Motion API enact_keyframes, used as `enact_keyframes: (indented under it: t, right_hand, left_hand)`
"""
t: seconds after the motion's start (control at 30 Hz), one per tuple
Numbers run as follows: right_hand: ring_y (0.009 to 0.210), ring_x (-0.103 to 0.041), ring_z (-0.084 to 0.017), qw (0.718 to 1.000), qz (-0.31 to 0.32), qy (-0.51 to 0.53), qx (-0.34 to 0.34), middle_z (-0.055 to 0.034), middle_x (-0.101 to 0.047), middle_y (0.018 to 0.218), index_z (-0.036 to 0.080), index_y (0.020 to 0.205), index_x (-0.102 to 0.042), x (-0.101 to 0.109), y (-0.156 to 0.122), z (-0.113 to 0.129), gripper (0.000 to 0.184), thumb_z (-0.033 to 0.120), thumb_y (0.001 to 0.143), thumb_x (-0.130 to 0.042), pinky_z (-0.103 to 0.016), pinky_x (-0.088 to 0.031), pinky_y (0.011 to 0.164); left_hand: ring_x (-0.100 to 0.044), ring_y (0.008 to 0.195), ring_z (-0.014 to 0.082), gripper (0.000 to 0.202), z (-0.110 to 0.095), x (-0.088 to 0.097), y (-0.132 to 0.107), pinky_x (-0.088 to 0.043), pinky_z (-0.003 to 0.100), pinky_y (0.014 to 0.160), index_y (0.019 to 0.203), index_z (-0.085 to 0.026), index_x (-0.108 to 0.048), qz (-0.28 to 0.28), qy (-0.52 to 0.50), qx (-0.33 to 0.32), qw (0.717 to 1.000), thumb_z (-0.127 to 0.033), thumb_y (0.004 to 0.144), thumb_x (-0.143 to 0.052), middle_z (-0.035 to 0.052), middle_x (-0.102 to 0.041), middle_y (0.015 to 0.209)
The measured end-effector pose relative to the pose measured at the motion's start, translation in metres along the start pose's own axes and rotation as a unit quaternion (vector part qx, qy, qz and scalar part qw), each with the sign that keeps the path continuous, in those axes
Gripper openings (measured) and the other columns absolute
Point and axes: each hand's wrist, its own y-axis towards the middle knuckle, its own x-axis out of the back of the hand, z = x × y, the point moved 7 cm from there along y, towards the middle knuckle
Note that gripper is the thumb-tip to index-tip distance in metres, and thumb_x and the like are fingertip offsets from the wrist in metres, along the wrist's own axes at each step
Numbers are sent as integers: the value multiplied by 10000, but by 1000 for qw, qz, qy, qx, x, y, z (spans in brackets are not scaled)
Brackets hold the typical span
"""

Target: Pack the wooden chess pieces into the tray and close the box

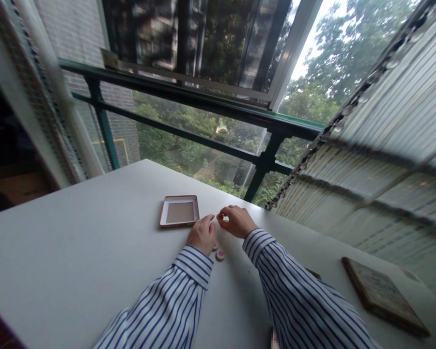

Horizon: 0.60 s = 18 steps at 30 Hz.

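My right hand is closed in a pinch, with a small pale round piece between thumb and fingertips. Just left of it is my left hand, low over the table, fingers loosely bent and a gap showing between thumb and forefinger. Nothing can be seen in the left hand. Below it lies a round piece with a reddish mark, and a second such piece is partly hidden by that hand. A shallow square tray with a brown rim and grey-brown bottom sits just beyond the left hand.
The white table ends at a green railing by the window. At the right lies a flat brown-edged square box or board. A dark edge of something shows beside my right sleeve. A striped curtain hangs along the right.
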Motion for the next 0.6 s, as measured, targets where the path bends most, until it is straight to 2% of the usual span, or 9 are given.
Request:
enact_keyframes:
  t: [0.23,0.37,0.47,0.6]
  right_hand:
    - [840,-543,-158,999,-37,18,31,-45,-631,870,211,878,-607,20,-16,8,214,345,821,-450,-279,-330,719]
    - [788,-550,-141,994,-63,63,55,-38,-633,831,212,864,-620,26,-23,9,198,337,814,-476,-258,-345,695]
    - [743,-546,-127,990,-76,101,67,-33,-628,804,209,851,-624,28,-28,8,217,353,823,-464,-245,-358,668]
    - [702,-537,-121,984,-86,135,75,-33,-613,764,202,843,-625,33,-36,7,234,376,820,-471,-237,-367,641]
  left_hand:
    - [-588,936,206,303,-6,12,2,-447,337,848,1018,-112,-580,-26,-65,12,997,-208,826,-367,115,-641,1005]
    - [-604,903,202,308,-8,18,2,-466,317,807,991,-130,-612,-31,-113,32,993,-262,822,-391,105,-655,973]
    - [-619,851,196,313,-2,17,2,-480,308,758,971,-147,-629,-36,-184,68,980,-324,807,-429,95,-666,943]
    - [-630,776,191,368,6,7,2,-487,313,721,957,-130,-634,-25,-297,115,948,-408,762,-493,103,-676,877]
